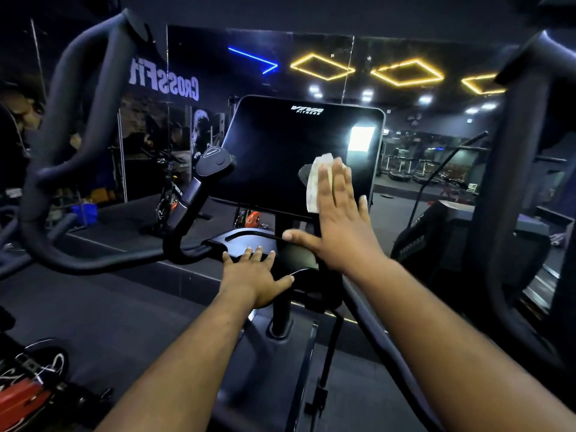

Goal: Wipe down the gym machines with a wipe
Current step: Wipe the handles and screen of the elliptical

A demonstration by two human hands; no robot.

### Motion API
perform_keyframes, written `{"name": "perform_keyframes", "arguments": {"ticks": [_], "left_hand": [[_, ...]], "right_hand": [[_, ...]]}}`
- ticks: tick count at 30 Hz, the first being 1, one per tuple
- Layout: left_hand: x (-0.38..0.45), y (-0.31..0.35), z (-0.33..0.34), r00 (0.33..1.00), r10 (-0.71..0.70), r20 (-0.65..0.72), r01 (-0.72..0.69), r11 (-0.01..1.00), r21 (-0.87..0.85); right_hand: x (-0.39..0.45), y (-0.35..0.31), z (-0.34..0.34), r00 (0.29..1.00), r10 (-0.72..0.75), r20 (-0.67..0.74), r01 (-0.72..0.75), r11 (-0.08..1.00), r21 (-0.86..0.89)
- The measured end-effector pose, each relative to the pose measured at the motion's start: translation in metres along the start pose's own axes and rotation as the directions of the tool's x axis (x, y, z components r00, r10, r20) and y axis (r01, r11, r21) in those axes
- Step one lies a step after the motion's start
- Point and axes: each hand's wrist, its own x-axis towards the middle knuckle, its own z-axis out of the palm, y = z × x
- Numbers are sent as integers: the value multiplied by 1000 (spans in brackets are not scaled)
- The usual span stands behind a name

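Head view, one frame: a dark gym floor is recorded, with a cardio machine directly ahead. Item one, the console screen (pixel 296 157), black and glossy, is mounted upright on a central post and marked VIVA FITNESS along its top edge; a bright rectangular reflection is seen near its upper right corner. Item two, the white wipe (pixel 314 182), is pressed flat against the lower right area of the screen, its left edge and top corner showing beyond the fingers. Item three, the right hand (pixel 336 219), is laid over the wipe with fingers straight and spread, thumb extended to the left; the wipe is held to the glass by the flat palm and fingers, not pinched. Item four, the left hand (pixel 254 275), is rested palm down on the black tray (pixel 246 236) below the screen, fingers straight and slightly apart, nothing held. Item five, a curved black handlebar (pixel 190 210) with a rounded button pad at its tip, is seen rising left of the screen. Item six, a thick black moving arm (pixel 78 120), is noted at far left, and another at far right. Item seven, a mirrored wall behind, shows reversed CROSSFIT lettering, a blue light strip, yellow diamond-shaped ceiling lights (pixel 405 73) and distant treadmills. Item eight, a red and black spin bike (pixel 28 388), is partly visible at lower left.
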Motion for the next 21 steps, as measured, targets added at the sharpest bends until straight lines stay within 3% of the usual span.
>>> {"name": "perform_keyframes", "arguments": {"ticks": [8, 14, 17, 21], "left_hand": [[0, -1, -1, 1000, -2, -7, 2, 1000, 0], [-5, 2, -1, 1000, -9, -25, 9, 1000, 0], [-6, 3, -3, 999, -15, -31, 15, 1000, 4], [-2, 2, -1, 999, -13, -39, 12, 1000, -23]], "right_hand": [[34, -3, -24, 990, -127, 62, 141, 916, -374], [-12, 7, -2, 988, -150, 43, 156, 932, -329], [-39, 11, 11, 988, -137, 71, 154, 908, -391], [-5, 3, -8, 984, -140, 113, 172, 921, -350]]}}
